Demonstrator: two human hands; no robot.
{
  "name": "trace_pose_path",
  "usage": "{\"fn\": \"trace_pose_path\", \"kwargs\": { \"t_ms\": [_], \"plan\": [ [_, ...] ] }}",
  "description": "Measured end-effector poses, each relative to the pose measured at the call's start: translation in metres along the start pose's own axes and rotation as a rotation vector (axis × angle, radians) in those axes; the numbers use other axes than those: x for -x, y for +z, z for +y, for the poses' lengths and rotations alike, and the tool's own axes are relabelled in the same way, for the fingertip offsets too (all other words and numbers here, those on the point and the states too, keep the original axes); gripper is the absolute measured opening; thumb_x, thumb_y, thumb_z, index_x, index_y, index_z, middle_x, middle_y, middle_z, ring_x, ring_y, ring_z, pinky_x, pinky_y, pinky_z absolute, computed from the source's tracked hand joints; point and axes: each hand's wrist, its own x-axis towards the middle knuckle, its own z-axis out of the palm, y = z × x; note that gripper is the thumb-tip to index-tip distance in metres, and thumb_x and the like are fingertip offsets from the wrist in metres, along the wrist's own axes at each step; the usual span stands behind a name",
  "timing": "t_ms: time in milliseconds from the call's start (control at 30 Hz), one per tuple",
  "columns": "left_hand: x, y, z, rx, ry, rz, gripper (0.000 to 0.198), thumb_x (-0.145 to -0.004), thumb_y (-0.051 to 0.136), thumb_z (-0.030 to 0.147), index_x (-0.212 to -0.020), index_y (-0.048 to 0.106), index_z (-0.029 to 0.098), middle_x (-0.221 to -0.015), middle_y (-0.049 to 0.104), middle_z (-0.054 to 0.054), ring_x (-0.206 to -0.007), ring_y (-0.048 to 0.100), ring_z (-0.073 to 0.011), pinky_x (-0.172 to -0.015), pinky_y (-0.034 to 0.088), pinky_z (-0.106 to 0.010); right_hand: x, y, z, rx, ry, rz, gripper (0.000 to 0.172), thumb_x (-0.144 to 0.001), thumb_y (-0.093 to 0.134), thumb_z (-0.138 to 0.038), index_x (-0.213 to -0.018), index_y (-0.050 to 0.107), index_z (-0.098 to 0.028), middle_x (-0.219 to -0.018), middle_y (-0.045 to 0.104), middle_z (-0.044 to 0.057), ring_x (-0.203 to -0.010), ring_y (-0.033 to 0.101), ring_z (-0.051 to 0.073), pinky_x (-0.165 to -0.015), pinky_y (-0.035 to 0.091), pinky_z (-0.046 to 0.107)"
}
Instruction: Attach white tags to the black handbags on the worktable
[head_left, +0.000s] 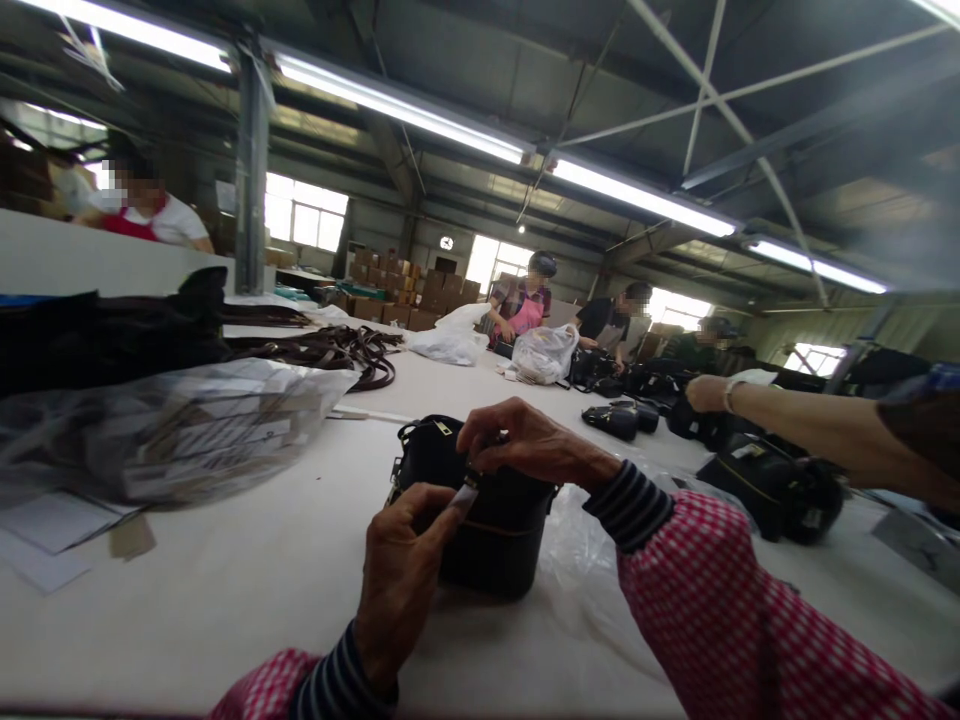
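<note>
Two bare hands work over an upright black leather bag (499,550) standing on the white surface (225,600), near its closest edge. The left hand's (397,590) fingers pinch a small pale tag (465,496) just beside the bag; the right hand's (529,445) fingers grip the bag's top rim. Well left lies a plastic bag of printed cards (165,435). A thin plastic sheet (592,570) touches the bag's right side, and a co-worker's forearm (795,410) stretches above another black bag (772,490).

The person wears pink-and-white checked oversleeves (690,600) along both forearms, lower frame, with navy-and-white striped knit cuffs (628,505) showing at the wrists.
</note>
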Motion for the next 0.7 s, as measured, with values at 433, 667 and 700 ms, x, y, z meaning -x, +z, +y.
{"fn": "trace_pose_path", "kwargs": {
  "t_ms": [433,667,700],
  "plan": [
    [0.0012,0.0043,0.0031,-0.072,-0.062,0.07,0.046,-0.072,0.074,0.065,-0.084,0.078,0.02,-0.068,0.067,0.0,-0.064,0.054,-0.017,-0.058,0.04,-0.025,-0.0014,0.0004,0.0031,-0.03,-0.025,0.009,0.013,-0.074,0.071,-0.013,-0.087,0.073,-0.013,-0.074,0.067,0.0,-0.071,0.059,0.014,-0.069,0.045,0.025],
    [0.0021,0.0039,0.0041,-0.034,-0.097,0.08,0.046,-0.069,0.076,0.062,-0.085,0.078,0.019,-0.065,0.065,0.0,-0.06,0.054,-0.0169,-0.055,0.04,-0.025,-0.0013,-0.0001,0.0036,-0.05,-0.031,0.003,0.012,-0.074,0.071,-0.013,-0.086,0.072,-0.012,-0.075,0.067,0.001,-0.072,0.06,0.014,-0.071,0.047,0.026],
    [0.0022,0.0043,0.0051,-0.036,-0.093,0.081,0.045,-0.069,0.075,0.062,-0.085,0.078,0.019,-0.063,0.065,0.0,-0.059,0.054,-0.0166,-0.055,0.04,-0.025,-0.001,0.0,0.0028,-0.046,-0.024,0.007,0.012,-0.074,0.071,-0.013,-0.086,0.072,-0.012,-0.075,0.067,0.001,-0.072,0.06,0.014,-0.071,0.047,0.026]
  ]
}}
